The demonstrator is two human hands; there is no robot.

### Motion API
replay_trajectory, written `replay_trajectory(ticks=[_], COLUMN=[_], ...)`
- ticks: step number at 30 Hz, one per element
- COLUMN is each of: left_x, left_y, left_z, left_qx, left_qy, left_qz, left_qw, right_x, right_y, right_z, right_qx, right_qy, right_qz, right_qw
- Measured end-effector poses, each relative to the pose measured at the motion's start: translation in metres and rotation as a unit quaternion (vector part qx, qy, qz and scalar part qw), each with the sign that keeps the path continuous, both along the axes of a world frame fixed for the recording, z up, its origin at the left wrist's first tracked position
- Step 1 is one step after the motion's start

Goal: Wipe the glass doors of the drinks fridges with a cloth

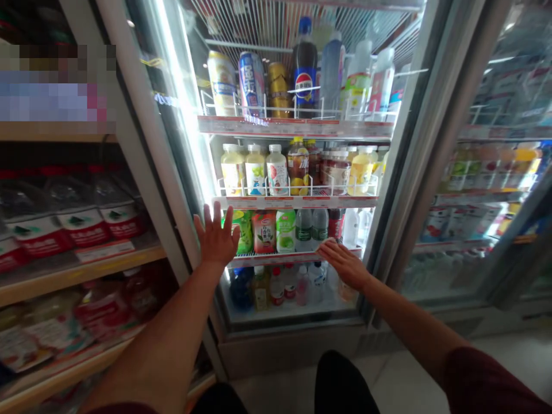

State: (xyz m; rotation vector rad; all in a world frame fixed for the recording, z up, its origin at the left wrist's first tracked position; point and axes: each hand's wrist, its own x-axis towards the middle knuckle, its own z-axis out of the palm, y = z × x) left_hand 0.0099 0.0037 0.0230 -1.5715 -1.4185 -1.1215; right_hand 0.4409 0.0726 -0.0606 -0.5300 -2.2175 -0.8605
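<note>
My left hand (217, 234) is raised with its fingers spread, holding nothing, in front of the lit drinks cooler (287, 336). It overlaps the left end of the shelf with green cartons or bottles (242, 230); whether it touches anything I cannot tell. My right hand (345, 263) is stretched flat, fingers side by side, before the lower right shelves. Nothing shows in it. Closest to its fingertips are clear bottles with green labels (319, 230). Between the hands stand a red-labelled drink (264, 231) and a green-and-white bottle (285, 231). Reflections suggest glass in front of the shelves.
Higher up are a dark cola bottle (305, 69), tall cans (252, 83) and white-capped bottles (255, 169). Wooden shelves (81, 276) with red-labelled bottles (81, 227) stand on the left. Another glass-fronted cooler (483, 201) is on the right, beyond a metal frame (425, 161).
</note>
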Motion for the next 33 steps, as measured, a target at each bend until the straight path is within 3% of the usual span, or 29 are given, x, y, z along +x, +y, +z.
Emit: replay_trajectory(ticks=[2,6,8,10,12,14,18,20,22,24,26,30,33], left_x=[0.000,0.001,0.002,0.004,0.006,0.007,0.008,0.007,0.006,0.005,0.004,0.003,0.002], left_y=[0.000,-0.001,-0.001,-0.003,-0.004,-0.005,-0.006,-0.006,-0.005,-0.004,-0.003,-0.002,-0.001], left_z=[0.000,0.000,0.001,0.002,0.004,0.005,0.006,0.005,0.005,0.004,0.003,0.001,-0.001], left_qx=[0.001,-0.008,-0.013,-0.020,-0.031,-0.039,-0.029,-0.029,-0.030,-0.027,-0.022,-0.015,-0.007], left_qy=[0.003,-0.007,-0.014,-0.024,-0.035,-0.043,-0.041,-0.039,-0.038,-0.035,-0.032,-0.019,-0.011], left_qz=[0.000,-0.003,-0.006,-0.010,-0.006,0.002,0.003,-0.001,-0.006,-0.009,-0.009,-0.007,0.000], left_qw=[1.000,1.000,1.000,0.999,0.999,0.998,0.999,0.999,0.999,0.999,0.999,1.000,1.000], right_x=[0.007,0.007,0.000,-0.008,-0.018,-0.029,-0.062,-0.081,-0.095,-0.100,-0.100,-0.098,-0.102], right_y=[0.006,0.023,0.023,0.020,0.017,0.019,0.023,0.017,0.009,0.003,0.002,0.006,0.003], right_z=[0.013,0.060,0.077,0.090,0.106,0.128,0.167,0.172,0.171,0.173,0.179,0.182,0.164], right_qx=[0.015,0.084,0.089,0.068,0.054,0.072,0.106,0.088,0.056,0.039,0.038,0.043,0.062], right_qy=[0.092,0.321,0.295,0.173,0.088,0.131,0.307,0.236,0.079,-0.025,0.002,0.176,0.061], right_qz=[-0.020,-0.043,-0.024,0.011,0.028,0.026,0.016,0.030,0.060,0.078,0.069,0.030,0.074], right_qw=[0.995,0.942,0.951,0.982,0.994,0.988,0.946,0.967,0.993,0.996,0.997,0.983,0.993])
